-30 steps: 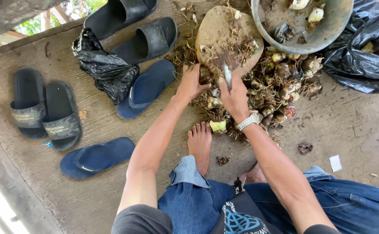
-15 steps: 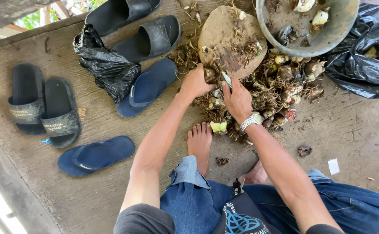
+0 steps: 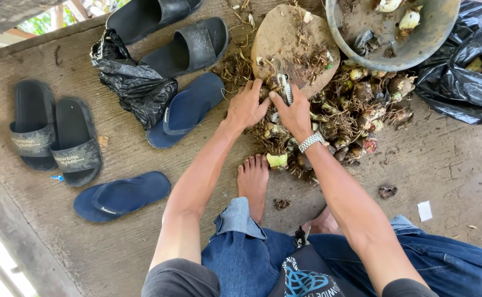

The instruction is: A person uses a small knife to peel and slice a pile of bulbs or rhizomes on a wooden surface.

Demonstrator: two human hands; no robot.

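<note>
My left hand (image 3: 246, 107) grips a brown, rooty tuber (image 3: 264, 91) at the near edge of a round wooden chopping block (image 3: 290, 38). My right hand (image 3: 295, 114), with a metal watch on its wrist, is closed on a small knife (image 3: 285, 88) whose blade points up toward the block, right beside the tuber. Both hands meet above a pile of muddy tubers and roots (image 3: 356, 104) on the concrete floor. One cut yellow-green piece (image 3: 277, 160) lies near my bare foot (image 3: 254, 181).
A grey bucket (image 3: 417, 47) with peeled pieces stands at the top right, next to a black plastic bag (image 3: 466, 82). Another crumpled black bag (image 3: 136, 88), black slides (image 3: 53, 135) and blue flip-flops (image 3: 121, 196) lie to the left.
Both hands have shifted slightly up toward the block. The knife has turned from slanting across the tuber to standing upright beside it.
</note>
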